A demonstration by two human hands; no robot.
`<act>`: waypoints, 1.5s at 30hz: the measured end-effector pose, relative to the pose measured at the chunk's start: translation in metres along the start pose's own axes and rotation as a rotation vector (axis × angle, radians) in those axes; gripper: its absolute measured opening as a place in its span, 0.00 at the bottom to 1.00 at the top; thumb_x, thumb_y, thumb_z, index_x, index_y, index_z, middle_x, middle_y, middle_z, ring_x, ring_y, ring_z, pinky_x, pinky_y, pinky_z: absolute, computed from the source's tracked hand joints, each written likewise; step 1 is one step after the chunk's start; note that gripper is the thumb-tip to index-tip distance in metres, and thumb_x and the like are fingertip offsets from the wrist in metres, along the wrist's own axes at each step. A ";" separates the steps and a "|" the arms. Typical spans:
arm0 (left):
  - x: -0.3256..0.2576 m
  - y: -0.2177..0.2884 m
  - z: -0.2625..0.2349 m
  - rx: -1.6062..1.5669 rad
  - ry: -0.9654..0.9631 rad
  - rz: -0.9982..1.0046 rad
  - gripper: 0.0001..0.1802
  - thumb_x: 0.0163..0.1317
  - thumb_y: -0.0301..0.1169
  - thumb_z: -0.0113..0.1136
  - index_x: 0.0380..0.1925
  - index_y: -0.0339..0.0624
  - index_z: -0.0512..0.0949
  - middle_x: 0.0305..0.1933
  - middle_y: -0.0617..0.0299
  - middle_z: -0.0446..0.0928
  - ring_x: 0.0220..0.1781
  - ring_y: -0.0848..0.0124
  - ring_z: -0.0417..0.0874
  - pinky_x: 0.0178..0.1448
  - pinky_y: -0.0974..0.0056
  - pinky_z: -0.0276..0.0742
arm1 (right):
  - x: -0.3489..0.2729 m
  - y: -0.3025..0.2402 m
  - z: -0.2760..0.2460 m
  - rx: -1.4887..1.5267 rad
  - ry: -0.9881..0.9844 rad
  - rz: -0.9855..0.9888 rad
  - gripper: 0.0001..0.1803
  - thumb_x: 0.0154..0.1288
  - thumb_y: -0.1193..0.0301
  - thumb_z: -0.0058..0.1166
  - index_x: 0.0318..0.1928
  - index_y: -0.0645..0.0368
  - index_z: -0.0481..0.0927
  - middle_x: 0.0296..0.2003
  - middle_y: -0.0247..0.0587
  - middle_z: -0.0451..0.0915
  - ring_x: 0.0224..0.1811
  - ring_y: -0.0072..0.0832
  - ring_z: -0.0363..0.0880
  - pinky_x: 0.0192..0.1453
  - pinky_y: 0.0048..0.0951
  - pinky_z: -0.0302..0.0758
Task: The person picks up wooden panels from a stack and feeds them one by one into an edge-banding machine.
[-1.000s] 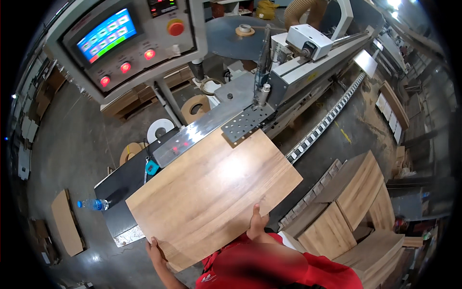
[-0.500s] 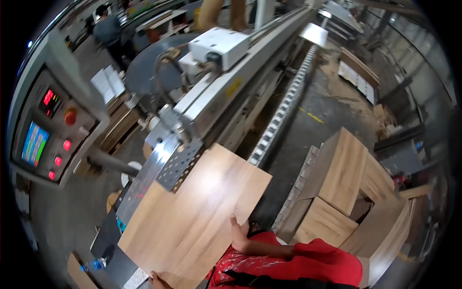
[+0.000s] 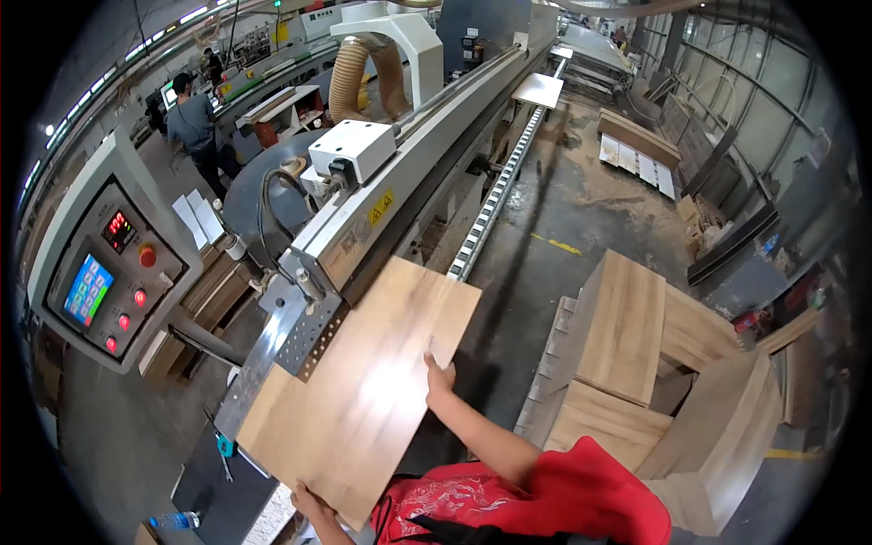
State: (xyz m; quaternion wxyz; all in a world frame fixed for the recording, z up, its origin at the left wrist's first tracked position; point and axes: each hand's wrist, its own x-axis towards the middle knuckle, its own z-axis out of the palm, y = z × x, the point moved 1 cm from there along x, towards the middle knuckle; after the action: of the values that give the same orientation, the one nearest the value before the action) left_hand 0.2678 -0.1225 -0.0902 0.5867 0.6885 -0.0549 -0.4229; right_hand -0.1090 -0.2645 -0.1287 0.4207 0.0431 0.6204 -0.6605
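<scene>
A rectangular wood-grain board [image 3: 363, 391] lies flat on the feed end of a long machine, its far left edge against the perforated metal plate [image 3: 309, 343]. My right hand [image 3: 439, 380] grips the board's right edge, thumb on top and fingers out of sight beneath. At the near edge my left hand [image 3: 311, 501] holds the board the same way, the fingers partly hidden under it. The far corner of the board reaches the start of the conveyor track [image 3: 495, 200].
On the left stands a control panel [image 3: 113, 263] with a lit screen and red buttons. Stacks of wood-grain boards [image 3: 622, 336] rise at my right. A plastic bottle [image 3: 174, 520] and a teal-handled tool [image 3: 224, 445] are at the lower left. Another person [image 3: 193, 127] stands far left.
The view has tilted up, showing more of the hall. My right hand sits farther along the board's right edge, and more of my left hand and forearm shows.
</scene>
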 end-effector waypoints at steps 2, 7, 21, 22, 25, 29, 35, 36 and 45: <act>0.024 -0.024 0.004 -0.092 -0.152 0.003 0.24 0.62 0.31 0.49 0.53 0.28 0.58 0.50 0.42 0.69 0.45 0.52 0.78 0.43 0.50 0.80 | 0.003 -0.024 -0.006 0.174 -0.098 0.193 0.40 0.57 0.54 0.61 0.62 0.67 0.60 0.59 0.50 0.66 0.57 0.40 0.69 0.56 0.37 0.70; 0.005 -0.020 0.040 -0.067 -0.319 0.013 0.20 0.65 0.33 0.45 0.54 0.33 0.63 0.51 0.50 0.70 0.46 0.59 0.78 0.47 0.56 0.78 | -0.048 0.026 -0.068 0.218 -0.276 0.417 0.55 0.54 0.30 0.40 0.69 0.59 0.48 0.66 0.54 0.54 0.67 0.49 0.56 0.70 0.47 0.52; -0.036 0.027 -0.169 0.263 -0.475 0.113 0.17 0.67 0.45 0.48 0.44 0.44 0.69 0.42 0.59 0.79 0.39 0.74 0.78 0.41 0.68 0.69 | -0.091 0.078 -0.032 0.123 -0.323 0.138 0.40 0.63 0.37 0.27 0.67 0.48 0.59 0.69 0.39 0.54 0.68 0.40 0.58 0.63 0.45 0.65; -0.035 0.025 -0.177 0.263 -0.489 0.120 0.16 0.68 0.44 0.47 0.44 0.44 0.69 0.42 0.60 0.78 0.39 0.75 0.78 0.40 0.68 0.69 | -0.079 0.077 -0.030 0.473 -0.427 0.374 0.42 0.64 0.36 0.25 0.68 0.52 0.57 0.69 0.40 0.53 0.69 0.41 0.56 0.66 0.42 0.63; -0.048 0.029 -0.179 0.251 -0.643 0.081 0.14 0.68 0.40 0.48 0.43 0.41 0.70 0.43 0.59 0.78 0.40 0.74 0.77 0.42 0.68 0.70 | -0.091 0.057 -0.023 0.652 -0.287 0.264 0.47 0.61 0.32 0.27 0.69 0.54 0.53 0.69 0.44 0.52 0.70 0.43 0.52 0.68 0.46 0.58; -0.075 0.019 -0.156 0.297 -1.051 0.066 0.15 0.68 0.36 0.49 0.47 0.37 0.69 0.45 0.54 0.77 0.44 0.71 0.77 0.51 0.67 0.72 | -0.078 0.070 -0.088 0.071 0.033 0.057 0.45 0.58 0.29 0.29 0.59 0.55 0.61 0.30 0.38 0.69 0.26 0.29 0.69 0.28 0.29 0.67; -0.090 -0.030 -0.140 0.454 -1.392 -0.034 0.14 0.67 0.34 0.50 0.47 0.35 0.70 0.42 0.58 0.77 0.43 0.74 0.76 0.50 0.68 0.72 | -0.141 0.132 -0.304 -0.397 0.223 -0.373 0.28 0.67 0.42 0.34 0.38 0.56 0.71 0.26 0.34 0.71 0.25 0.27 0.69 0.29 0.31 0.67; -0.095 -0.033 -0.136 0.636 -1.397 0.140 0.17 0.65 0.38 0.53 0.45 0.36 0.72 0.39 0.56 0.79 0.41 0.70 0.79 0.47 0.66 0.74 | -0.121 0.140 -0.371 -0.578 0.329 -0.519 0.28 0.68 0.44 0.36 0.35 0.58 0.72 0.25 0.36 0.71 0.27 0.29 0.70 0.33 0.33 0.69; -0.122 -0.051 -0.111 1.148 -1.504 0.508 0.21 0.61 0.43 0.55 0.45 0.36 0.74 0.42 0.50 0.80 0.45 0.57 0.82 0.49 0.59 0.75 | -0.282 0.035 -0.590 -0.881 1.093 -0.593 0.23 0.54 0.69 0.61 0.47 0.67 0.70 0.45 0.55 0.73 0.50 0.47 0.71 0.55 0.40 0.67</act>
State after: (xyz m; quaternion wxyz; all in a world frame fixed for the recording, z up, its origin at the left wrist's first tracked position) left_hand 0.2410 0.0476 -0.0756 0.0481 0.3879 -0.7584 -0.5216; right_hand -0.1806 0.3867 -0.1267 -0.1630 0.0237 0.9323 -0.3221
